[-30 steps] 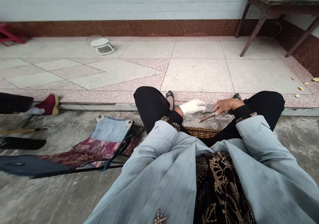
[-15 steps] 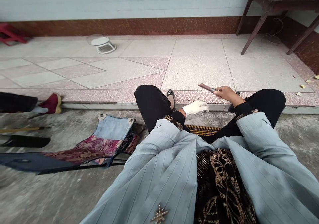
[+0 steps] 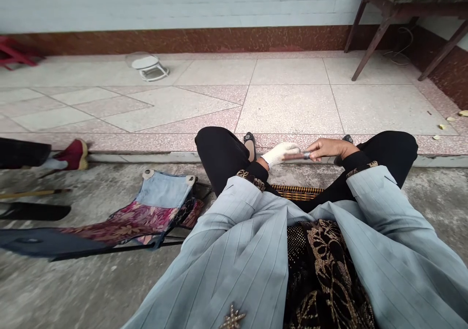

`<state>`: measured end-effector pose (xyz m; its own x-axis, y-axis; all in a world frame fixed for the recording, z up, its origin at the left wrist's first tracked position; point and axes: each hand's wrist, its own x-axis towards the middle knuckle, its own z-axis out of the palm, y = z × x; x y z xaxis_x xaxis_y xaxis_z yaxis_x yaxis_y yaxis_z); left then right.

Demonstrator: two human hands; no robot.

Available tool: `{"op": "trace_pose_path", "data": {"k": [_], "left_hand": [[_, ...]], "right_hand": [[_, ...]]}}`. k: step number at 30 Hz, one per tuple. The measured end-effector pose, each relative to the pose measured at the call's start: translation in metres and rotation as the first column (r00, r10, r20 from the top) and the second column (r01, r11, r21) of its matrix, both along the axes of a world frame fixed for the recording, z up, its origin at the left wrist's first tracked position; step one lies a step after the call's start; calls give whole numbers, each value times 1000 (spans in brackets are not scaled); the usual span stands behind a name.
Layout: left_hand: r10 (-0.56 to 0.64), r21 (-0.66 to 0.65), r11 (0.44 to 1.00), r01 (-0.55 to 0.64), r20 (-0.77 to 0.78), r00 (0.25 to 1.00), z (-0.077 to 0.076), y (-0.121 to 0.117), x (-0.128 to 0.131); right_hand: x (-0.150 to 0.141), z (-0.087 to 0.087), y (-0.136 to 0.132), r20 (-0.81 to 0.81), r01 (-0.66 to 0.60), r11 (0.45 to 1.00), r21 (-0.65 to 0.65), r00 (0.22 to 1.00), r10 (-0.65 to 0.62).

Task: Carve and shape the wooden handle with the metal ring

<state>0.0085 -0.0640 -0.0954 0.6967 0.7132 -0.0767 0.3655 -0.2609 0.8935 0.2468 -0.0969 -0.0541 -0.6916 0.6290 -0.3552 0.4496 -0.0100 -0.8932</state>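
My right hand (image 3: 325, 148) is bare and closed around a knife-like tool (image 3: 295, 156) with a narrow brown blade and a silvery band near the grip. The tool lies almost level between my knees, its blade pointing left. My left hand (image 3: 281, 153), in a white knitted glove, has its fingers curled together right at the blade. Blade and glove appear to touch; whether the glove holds the blade or a small thing cannot be made out. Below both hands shows the rim of a yellow-and-black woven basket or seat (image 3: 298, 192).
A folding chair (image 3: 146, 207) stands on the concrete at my left, with a dustpan-like black object (image 3: 36, 211) beyond it. A person's red shoe (image 3: 77, 154) rests by the step edge. On the tiles are a small white stool (image 3: 148, 66) and a wooden table (image 3: 387, 7).
My right hand has lowered the tool and brought its blade left to the gloved hand. My left hand has risen slightly and shifted left, toward the blade.
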Motion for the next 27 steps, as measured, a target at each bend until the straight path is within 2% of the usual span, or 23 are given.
{"op": "trace_pose_path", "data": {"k": [2, 4, 6, 7, 9, 11, 13, 15, 17, 18, 19, 21, 22, 24, 27], "left_hand": [[-31, -15, 999, 31, -2, 1000, -7, -2, 2], [-98, -11, 995, 98, 26, 995, -12, -5, 3], [-183, -8, 983, 184, 36, 982, -14, -7, 5], [-221, 1, 975, 221, 24, 975, -14, -9, 6], [-275, 45, 960, 276, -26, 961, -11, -10, 7], [-313, 120, 939, 322, -88, 946, -6, -10, 6], [-315, 196, 919, 342, -157, 936, -1, -7, 4], [-292, 247, 907, 341, -214, 932, 3, -4, 1], [-296, 269, 898, 349, -218, 930, 4, -2, -1], [-314, 258, 897, 359, -200, 928, 4, -1, -1], [-329, 234, 902, 362, -171, 929, 4, 0, -1], [-308, 148, 936, 319, -93, 947, 2, 2, 1], [-266, 96, 958, 271, -54, 962, 1, 3, 1], [-171, 27, 985, 171, -2, 985, -1, 5, 2], [-127, 2, 992, 127, 63, 990, -3, 3, 2]], "right_hand": [[-4, 3, 0, -115, 256, 964, 77, 962, -246], [-7, 1, 2, -216, 512, 853, 97, 848, -484], [-9, -4, 6, -209, 658, 745, 109, 748, -630], [-9, -7, 8, -152, 684, 716, 142, 729, -667], [-7, -12, 12, 32, 647, 706, 288, 730, -683], [-5, -14, 14, 223, 512, 723, 464, 722, -655], [-2, -14, 14, 373, 340, 743, 576, 700, -609], [-1, -14, 12, 503, 186, 805, 564, 695, -513], [-1, -14, 8, 591, 55, 916, 397, 748, -302], [-2, -14, 6, 586, -4, 965, 264, 795, -157], [-2, -13, 3, 531, -57, 990, 129, 847, -21], [-2, -9, 0, 332, -126, 991, -52, 934, 136], [-2, -6, -1, 234, -130, 988, -78, 962, 145], [1, 1, -1, 96, -78, 996, -38, 992, 82], [4, 8, 1, 23, 36, 998, 52, 999, -37]]}}
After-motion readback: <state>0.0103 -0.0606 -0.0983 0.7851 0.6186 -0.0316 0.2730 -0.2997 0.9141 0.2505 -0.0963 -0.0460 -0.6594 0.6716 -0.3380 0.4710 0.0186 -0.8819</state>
